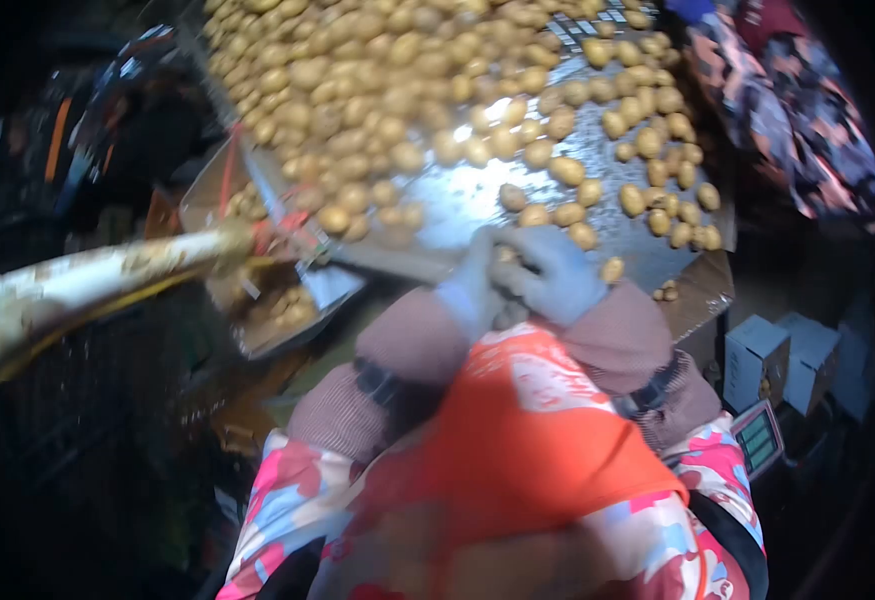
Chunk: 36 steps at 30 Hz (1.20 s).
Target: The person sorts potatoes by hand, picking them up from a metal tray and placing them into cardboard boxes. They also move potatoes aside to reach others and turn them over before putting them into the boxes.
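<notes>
Both of my hands wear pale, greyish-blue gloves and meet at the near edge of a metal sorting table (452,205). My left hand (470,287) is closed, its fingers pressed together beside my right. Curled inward, my right hand (560,275) touches or nearly touches the left. Something small and yellowish shows between them, but blur and the fingers hide what it is. Several loose potatoes (567,213) lie just beyond my fingertips. A large heap of potatoes (357,80) covers the far and left part of the table.
A stained white pipe (87,280) reaches in from the left, beside a cardboard box (292,335) with potatoes. Another person's patterned sleeve (797,110) is at the upper right. White boxes (757,355) and a device with a display (757,440) stand at lower right.
</notes>
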Each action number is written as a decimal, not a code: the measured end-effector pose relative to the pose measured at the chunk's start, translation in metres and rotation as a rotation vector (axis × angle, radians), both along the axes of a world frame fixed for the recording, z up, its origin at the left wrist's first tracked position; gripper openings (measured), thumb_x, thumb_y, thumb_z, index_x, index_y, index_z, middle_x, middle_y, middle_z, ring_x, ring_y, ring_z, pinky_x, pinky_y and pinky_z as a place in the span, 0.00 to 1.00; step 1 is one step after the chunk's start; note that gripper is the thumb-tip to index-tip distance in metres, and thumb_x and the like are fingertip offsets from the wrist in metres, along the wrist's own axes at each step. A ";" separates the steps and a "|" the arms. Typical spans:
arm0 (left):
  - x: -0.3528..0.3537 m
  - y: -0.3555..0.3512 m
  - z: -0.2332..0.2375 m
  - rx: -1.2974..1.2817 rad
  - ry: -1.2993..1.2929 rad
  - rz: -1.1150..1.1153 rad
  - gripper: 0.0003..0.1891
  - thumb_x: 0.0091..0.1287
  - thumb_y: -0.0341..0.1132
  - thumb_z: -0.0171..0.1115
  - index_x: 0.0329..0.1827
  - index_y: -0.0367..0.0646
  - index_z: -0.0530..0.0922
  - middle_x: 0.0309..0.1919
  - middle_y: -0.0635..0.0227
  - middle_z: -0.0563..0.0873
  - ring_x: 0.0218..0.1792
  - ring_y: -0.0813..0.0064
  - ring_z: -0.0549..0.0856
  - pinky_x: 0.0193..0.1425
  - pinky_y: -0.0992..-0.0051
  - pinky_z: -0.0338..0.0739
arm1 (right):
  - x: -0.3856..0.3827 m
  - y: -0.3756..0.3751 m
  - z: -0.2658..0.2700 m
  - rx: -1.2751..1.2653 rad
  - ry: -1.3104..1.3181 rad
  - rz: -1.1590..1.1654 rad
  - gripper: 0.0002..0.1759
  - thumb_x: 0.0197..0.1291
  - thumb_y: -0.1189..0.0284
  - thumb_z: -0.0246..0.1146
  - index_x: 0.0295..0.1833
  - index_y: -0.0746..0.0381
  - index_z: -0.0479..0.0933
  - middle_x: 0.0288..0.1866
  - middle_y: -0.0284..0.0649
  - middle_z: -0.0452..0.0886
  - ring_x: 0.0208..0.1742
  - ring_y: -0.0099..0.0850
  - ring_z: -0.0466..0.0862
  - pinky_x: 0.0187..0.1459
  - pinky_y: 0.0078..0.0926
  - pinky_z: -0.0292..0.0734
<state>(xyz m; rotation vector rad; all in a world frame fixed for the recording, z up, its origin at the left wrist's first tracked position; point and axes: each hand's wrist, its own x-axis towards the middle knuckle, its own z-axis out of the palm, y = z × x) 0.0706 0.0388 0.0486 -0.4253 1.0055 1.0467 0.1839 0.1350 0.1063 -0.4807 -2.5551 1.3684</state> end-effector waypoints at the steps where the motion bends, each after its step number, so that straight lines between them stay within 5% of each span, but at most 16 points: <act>1: 0.007 0.005 0.001 0.011 0.007 0.032 0.34 0.77 0.68 0.31 0.46 0.50 0.79 0.31 0.71 0.83 0.28 0.75 0.81 0.23 0.75 0.72 | 0.004 0.010 -0.015 0.204 0.033 0.100 0.16 0.68 0.66 0.64 0.56 0.64 0.82 0.42 0.47 0.84 0.47 0.37 0.85 0.48 0.30 0.81; 4: 0.008 0.004 0.001 0.244 -0.092 0.044 0.28 0.78 0.65 0.42 0.63 0.54 0.74 0.52 0.66 0.83 0.56 0.72 0.81 0.63 0.68 0.77 | 0.007 0.021 -0.039 0.426 0.119 -0.040 0.16 0.66 0.66 0.64 0.54 0.63 0.83 0.41 0.49 0.85 0.49 0.43 0.85 0.52 0.37 0.81; 6: -0.015 -0.006 -0.027 0.562 -0.683 -0.028 0.29 0.78 0.65 0.42 0.63 0.52 0.75 0.49 0.62 0.85 0.50 0.69 0.84 0.55 0.70 0.81 | 0.017 0.033 -0.057 0.121 -0.085 -0.219 0.15 0.65 0.66 0.63 0.53 0.62 0.83 0.42 0.49 0.85 0.50 0.45 0.85 0.53 0.40 0.81; 8: -0.024 -0.026 -0.068 0.812 -0.325 -0.129 0.31 0.79 0.64 0.41 0.64 0.48 0.75 0.49 0.58 0.86 0.48 0.66 0.85 0.50 0.69 0.82 | 0.029 0.064 -0.065 0.059 -0.025 -0.334 0.15 0.66 0.68 0.60 0.54 0.60 0.82 0.46 0.50 0.85 0.51 0.49 0.84 0.56 0.42 0.80; 9: -0.023 -0.038 -0.090 0.862 0.336 -0.193 0.33 0.79 0.64 0.40 0.66 0.45 0.76 0.51 0.56 0.86 0.48 0.64 0.86 0.49 0.67 0.82 | 0.037 0.101 -0.054 0.146 -0.165 -0.403 0.16 0.66 0.68 0.60 0.57 0.60 0.81 0.47 0.51 0.85 0.53 0.50 0.84 0.56 0.42 0.79; 11: -0.032 -0.034 -0.067 0.508 0.806 -0.163 0.37 0.79 0.65 0.38 0.69 0.42 0.75 0.53 0.51 0.86 0.50 0.60 0.86 0.48 0.65 0.81 | 0.062 0.186 -0.046 0.297 -0.482 -0.575 0.22 0.66 0.68 0.60 0.64 0.60 0.78 0.55 0.52 0.85 0.57 0.52 0.83 0.59 0.41 0.79; 12: -0.041 -0.018 -0.005 0.171 0.600 -0.078 0.38 0.78 0.67 0.38 0.71 0.41 0.74 0.55 0.50 0.86 0.51 0.59 0.86 0.49 0.65 0.81 | 0.080 0.212 -0.041 0.434 -0.227 -0.741 0.27 0.64 0.63 0.62 0.67 0.60 0.76 0.60 0.53 0.83 0.62 0.52 0.82 0.63 0.43 0.77; 13: -0.049 -0.010 0.028 -0.161 0.382 0.008 0.40 0.78 0.68 0.38 0.72 0.40 0.73 0.56 0.48 0.86 0.52 0.58 0.86 0.49 0.65 0.80 | 0.096 0.257 -0.060 0.476 -0.542 -0.810 0.33 0.65 0.52 0.60 0.71 0.59 0.74 0.66 0.54 0.80 0.67 0.51 0.79 0.68 0.42 0.74; 16: -0.067 -0.031 0.019 -0.163 0.444 -0.010 0.42 0.78 0.68 0.38 0.70 0.37 0.74 0.57 0.45 0.85 0.51 0.58 0.86 0.48 0.67 0.81 | 0.065 0.275 -0.044 0.304 -0.940 -0.856 0.38 0.65 0.40 0.54 0.74 0.50 0.71 0.75 0.53 0.70 0.76 0.56 0.68 0.76 0.57 0.59; 19: -0.066 -0.030 0.007 -0.208 0.463 -0.137 0.41 0.78 0.67 0.36 0.70 0.36 0.73 0.56 0.46 0.86 0.46 0.59 0.87 0.45 0.70 0.81 | 0.038 0.243 -0.095 0.463 -0.725 -0.843 0.38 0.64 0.38 0.53 0.75 0.45 0.70 0.77 0.50 0.67 0.79 0.58 0.61 0.75 0.68 0.52; 23: -0.073 -0.024 -0.001 -0.202 0.485 -0.266 0.40 0.80 0.64 0.34 0.67 0.34 0.75 0.52 0.47 0.88 0.39 0.60 0.87 0.40 0.72 0.81 | 0.058 0.136 -0.122 0.851 -0.290 -0.457 0.30 0.62 0.63 0.63 0.71 0.51 0.76 0.70 0.50 0.73 0.76 0.60 0.63 0.69 0.66 0.62; 26: -0.074 -0.026 -0.008 -0.210 0.474 -0.223 0.39 0.80 0.63 0.34 0.65 0.32 0.76 0.51 0.45 0.88 0.39 0.59 0.87 0.40 0.71 0.82 | 0.089 0.111 -0.064 0.533 -0.397 -0.378 0.24 0.59 0.71 0.64 0.63 0.58 0.80 0.63 0.50 0.79 0.66 0.56 0.74 0.64 0.55 0.71; 29: -0.062 -0.009 0.002 -0.360 0.410 -0.046 0.38 0.78 0.66 0.40 0.61 0.37 0.80 0.41 0.51 0.90 0.14 0.69 0.77 0.13 0.74 0.66 | 0.129 0.142 -0.067 -0.028 -0.473 -0.643 0.19 0.61 0.70 0.63 0.58 0.61 0.82 0.56 0.48 0.83 0.57 0.50 0.81 0.59 0.47 0.76; 31: -0.060 -0.005 0.004 -0.359 0.425 -0.050 0.38 0.78 0.66 0.40 0.61 0.36 0.80 0.40 0.51 0.90 0.14 0.68 0.77 0.13 0.72 0.66 | 0.136 0.193 -0.081 0.165 -0.249 -0.794 0.19 0.62 0.69 0.64 0.58 0.61 0.82 0.52 0.47 0.84 0.55 0.47 0.83 0.57 0.46 0.77; 32: -0.061 -0.006 0.004 -0.363 0.437 -0.047 0.38 0.78 0.66 0.40 0.61 0.36 0.80 0.40 0.51 0.90 0.14 0.68 0.77 0.13 0.72 0.65 | 0.128 0.217 -0.079 0.625 -0.137 -0.650 0.19 0.62 0.67 0.64 0.59 0.60 0.81 0.52 0.48 0.84 0.56 0.47 0.83 0.57 0.47 0.77; 36: -0.068 -0.019 -0.004 -0.277 0.388 -0.045 0.34 0.80 0.60 0.42 0.59 0.34 0.79 0.43 0.47 0.88 0.36 0.54 0.88 0.32 0.62 0.83 | 0.050 0.248 -0.094 0.589 -0.478 -0.594 0.26 0.61 0.61 0.68 0.66 0.51 0.77 0.58 0.49 0.79 0.58 0.49 0.82 0.60 0.47 0.77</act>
